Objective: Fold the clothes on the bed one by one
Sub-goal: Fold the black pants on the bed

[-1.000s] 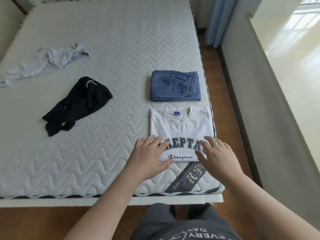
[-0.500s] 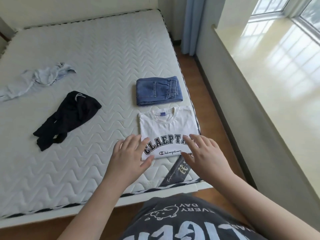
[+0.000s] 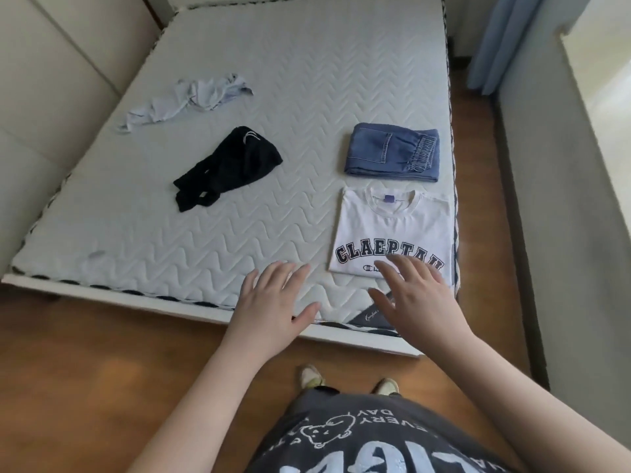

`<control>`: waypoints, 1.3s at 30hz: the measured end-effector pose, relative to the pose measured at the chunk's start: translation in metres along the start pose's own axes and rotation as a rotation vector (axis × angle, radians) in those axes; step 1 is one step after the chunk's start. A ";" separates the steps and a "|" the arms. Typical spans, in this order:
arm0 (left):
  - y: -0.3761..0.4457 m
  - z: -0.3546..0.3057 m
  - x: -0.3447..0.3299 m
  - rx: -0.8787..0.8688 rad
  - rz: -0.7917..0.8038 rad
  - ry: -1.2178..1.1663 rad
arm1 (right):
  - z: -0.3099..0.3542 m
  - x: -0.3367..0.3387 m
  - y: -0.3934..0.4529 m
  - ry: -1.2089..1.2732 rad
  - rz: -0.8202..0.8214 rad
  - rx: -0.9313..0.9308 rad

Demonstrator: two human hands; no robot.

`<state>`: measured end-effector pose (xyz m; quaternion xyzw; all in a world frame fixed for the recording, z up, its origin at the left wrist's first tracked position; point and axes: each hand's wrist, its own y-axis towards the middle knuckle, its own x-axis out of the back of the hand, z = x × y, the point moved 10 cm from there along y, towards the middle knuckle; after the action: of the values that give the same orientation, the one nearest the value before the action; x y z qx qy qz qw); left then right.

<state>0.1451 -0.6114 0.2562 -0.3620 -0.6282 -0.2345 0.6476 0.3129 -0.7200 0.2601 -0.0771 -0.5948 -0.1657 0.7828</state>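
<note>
A folded white T-shirt (image 3: 392, 230) with dark lettering lies at the mattress's near right corner. Just beyond it sits a folded pair of blue jeans (image 3: 392, 153). A crumpled black garment (image 3: 228, 167) lies mid-bed, and a crumpled pale blue garment (image 3: 191, 99) lies farther back on the left. My left hand (image 3: 273, 302) hovers with fingers spread over the mattress's near edge, left of the T-shirt. My right hand (image 3: 416, 298) is spread too, its fingertips over the T-shirt's lower hem. Neither hand holds anything.
The quilted white mattress (image 3: 273, 80) fills the view, with a padded wall panel (image 3: 51, 80) along its left. Wooden floor (image 3: 102, 353) runs before the bed and down its right side. A blue curtain (image 3: 495, 39) hangs at the back right beside a low wall (image 3: 563, 216).
Both hands have lifted off the white T-shirt and drawn back toward me. The left hand has moved left, off the shirt. My viewpoint has backed away from the bed.
</note>
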 end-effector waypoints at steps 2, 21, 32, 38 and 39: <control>-0.011 0.018 0.005 0.048 -0.025 -0.009 | 0.024 -0.005 0.008 -0.005 -0.012 0.065; -0.172 0.317 0.009 0.280 -0.151 -0.082 | 0.341 -0.096 0.082 -0.068 -0.001 0.351; -0.155 0.397 0.004 0.235 -0.092 -0.051 | 0.408 -0.120 0.136 -0.099 0.056 0.325; -0.088 0.441 0.008 0.200 -0.079 -0.030 | 0.413 -0.141 0.210 -0.103 0.117 0.258; -0.078 0.450 0.009 0.198 -0.073 -0.022 | 0.416 -0.146 0.223 -0.103 0.129 0.249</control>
<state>-0.2027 -0.3156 0.2551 -0.2757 -0.6680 -0.1909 0.6643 -0.0201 -0.3551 0.2543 -0.0261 -0.6439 -0.0357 0.7639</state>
